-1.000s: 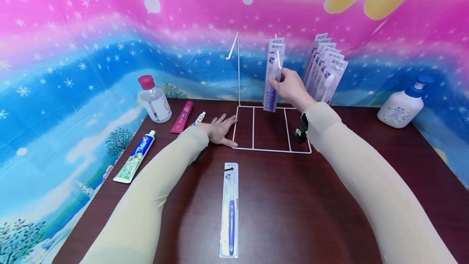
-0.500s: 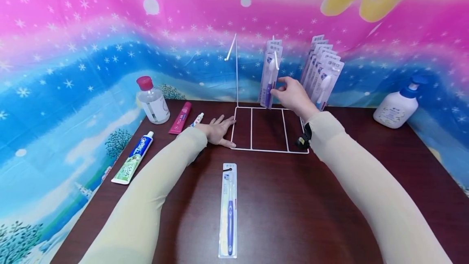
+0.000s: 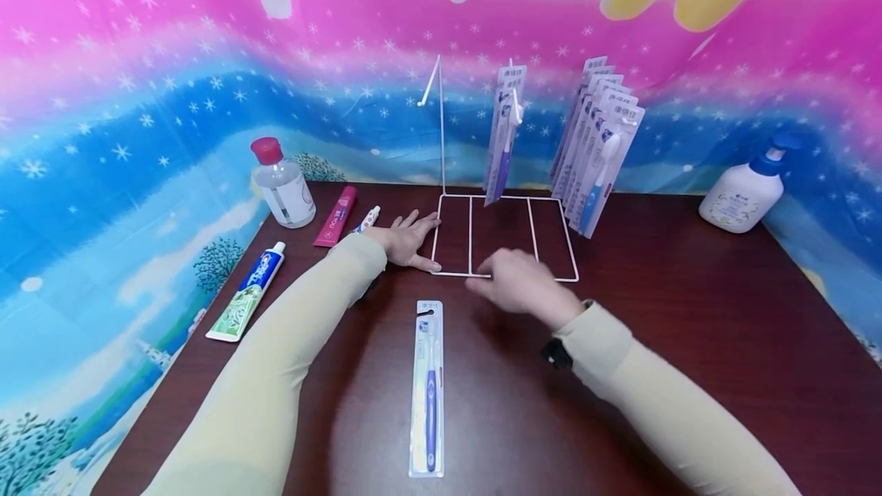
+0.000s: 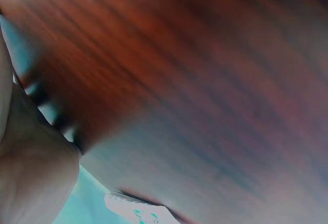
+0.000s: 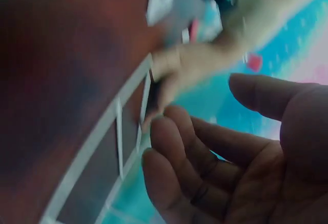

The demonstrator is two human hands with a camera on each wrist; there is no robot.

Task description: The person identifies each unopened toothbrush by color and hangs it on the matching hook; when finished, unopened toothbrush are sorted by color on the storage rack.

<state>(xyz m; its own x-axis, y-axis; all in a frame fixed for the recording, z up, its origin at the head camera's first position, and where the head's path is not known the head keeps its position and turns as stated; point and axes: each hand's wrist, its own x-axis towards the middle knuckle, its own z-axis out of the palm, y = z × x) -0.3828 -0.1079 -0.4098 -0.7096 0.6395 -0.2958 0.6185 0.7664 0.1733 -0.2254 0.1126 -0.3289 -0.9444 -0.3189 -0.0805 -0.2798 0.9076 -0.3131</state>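
Note:
My left hand [image 3: 408, 240] lies with fingers spread at the left side of a white wire rack [image 3: 506, 275], its fingertips and thumb on the base frame. My right hand [image 3: 518, 282] is over the rack's front edge, blurred, fingers loosely bent with nothing between them; the right wrist view shows its bare palm and fingers [image 5: 166, 139]. A packaged purple toothbrush [image 3: 429, 389] lies on the table in front of the rack. Several packaged toothbrushes [image 3: 505, 132] hang from the rack's middle hook, and more packaged toothbrushes [image 3: 599, 159] hang from the right one. The left hook [image 3: 429, 83] is bare.
On the left stand or lie a clear bottle with a red cap [image 3: 285, 190], a pink tube [image 3: 336, 217], a small white tube [image 3: 368, 219] and a green-blue toothpaste tube [image 3: 248, 293]. A white pump bottle [image 3: 743, 190] stands at the right, near the printed backdrop.
My right hand has let go of the toothbrush pack on the middle hook and come down toward me over the rack's front edge. My left hand stays on the rack's base.

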